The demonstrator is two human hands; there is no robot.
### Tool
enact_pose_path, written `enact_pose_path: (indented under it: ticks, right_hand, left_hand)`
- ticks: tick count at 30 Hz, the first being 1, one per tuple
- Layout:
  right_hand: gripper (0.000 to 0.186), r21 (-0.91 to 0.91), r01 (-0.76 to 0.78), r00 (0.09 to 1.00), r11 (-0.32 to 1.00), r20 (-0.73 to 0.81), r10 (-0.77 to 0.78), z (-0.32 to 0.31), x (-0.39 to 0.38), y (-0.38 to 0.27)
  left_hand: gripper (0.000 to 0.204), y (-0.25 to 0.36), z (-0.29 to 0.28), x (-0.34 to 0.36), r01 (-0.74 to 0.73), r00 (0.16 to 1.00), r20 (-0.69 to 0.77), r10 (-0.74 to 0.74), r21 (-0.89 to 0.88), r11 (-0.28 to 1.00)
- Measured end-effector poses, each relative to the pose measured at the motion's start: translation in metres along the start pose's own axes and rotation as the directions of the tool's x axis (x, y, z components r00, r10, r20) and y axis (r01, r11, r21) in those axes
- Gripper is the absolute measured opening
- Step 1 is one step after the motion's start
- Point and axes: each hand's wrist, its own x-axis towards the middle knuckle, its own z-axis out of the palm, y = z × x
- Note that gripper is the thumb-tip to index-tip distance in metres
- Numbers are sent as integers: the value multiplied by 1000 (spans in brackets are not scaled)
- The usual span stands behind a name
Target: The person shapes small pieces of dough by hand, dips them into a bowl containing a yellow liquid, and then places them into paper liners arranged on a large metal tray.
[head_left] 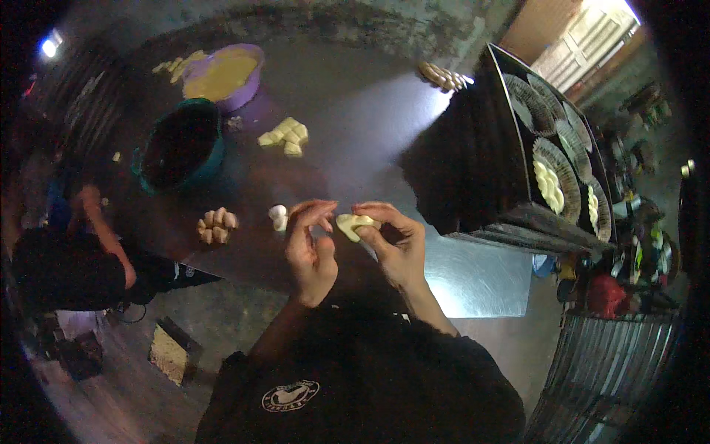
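Note:
Between thumb and fingers, my right hand [401, 250] pinches a piece of pale yellow dough [353, 223] over the metal table. My left hand [312, 255] is just left of it, fingers curved, thumb apart, with nothing visible in it. Beside the left hand's fingers lies a small whitish dough piece [279, 217]. Farther left is a cluster of brownish dough pieces [217, 225]. A pile of yellow dough pieces [285, 136] rests farther back on the table.
A purple basin [250, 87] with yellow contents and a dark teal tub [208, 164] stand at the back left. Stacked black trays [488, 174] rise at the right; the top one holds fluted paper cups [529, 100], two with braided dough. Another person's arm [107, 233] is at far left.

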Motion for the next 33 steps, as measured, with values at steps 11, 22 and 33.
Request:
enact_pose_path:
  ticks: [11, 22, 33]
  right_hand:
    - [58, 133, -259, 891, 957, 414, 184, 160, 79, 24]
    - [29, -597, 328, 846, 732, 530, 53, 270, 335, 112]
    - [63, -872, 445, 746, 201, 486, 456, 267, 473, 221]
  left_hand:
    - [45, -105, -62, 66, -501, 821, -548, 164, -550, 668]
    - [44, -192, -172, 96, 578, 799, 134, -586, -438, 688]
    - [27, -211, -214, 95, 755, 623, 157, -766, -378, 536]
